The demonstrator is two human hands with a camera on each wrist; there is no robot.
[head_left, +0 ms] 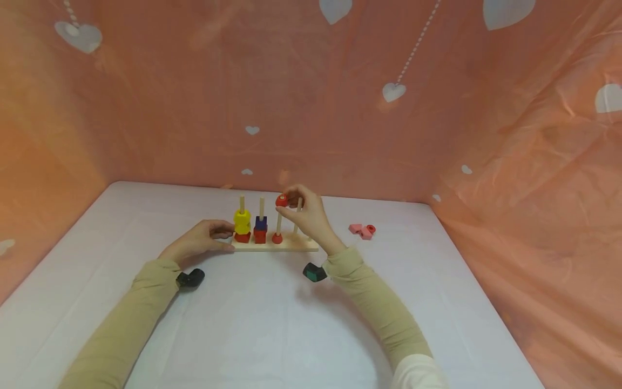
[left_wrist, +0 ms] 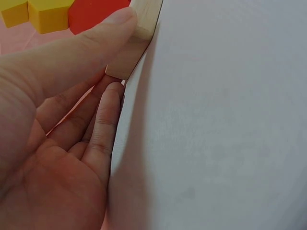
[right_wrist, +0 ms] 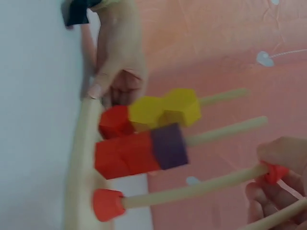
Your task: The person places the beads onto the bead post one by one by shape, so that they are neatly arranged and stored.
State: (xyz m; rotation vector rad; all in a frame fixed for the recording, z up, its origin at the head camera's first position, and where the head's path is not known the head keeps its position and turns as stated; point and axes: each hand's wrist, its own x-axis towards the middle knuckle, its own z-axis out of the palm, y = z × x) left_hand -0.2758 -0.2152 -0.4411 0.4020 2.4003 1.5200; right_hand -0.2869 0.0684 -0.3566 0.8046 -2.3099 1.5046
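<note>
A wooden peg stand with upright pegs stands on the table. My left hand grips its left end, with the thumb along the front edge and the fingers behind the end. My right hand pinches a red bead at the top of the third peg, whose tip appears in the bead's hole. Low on that same peg sits another red bead. Yellow beads rest above red on the first peg. The second peg carries a dark purple block above red ones.
To the right of the stand lie loose pink beads and a red bead. A fourth peg rises beside my right hand. Black wrist devices hang at both cuffs. Fabric with hearts walls the table's back and sides.
</note>
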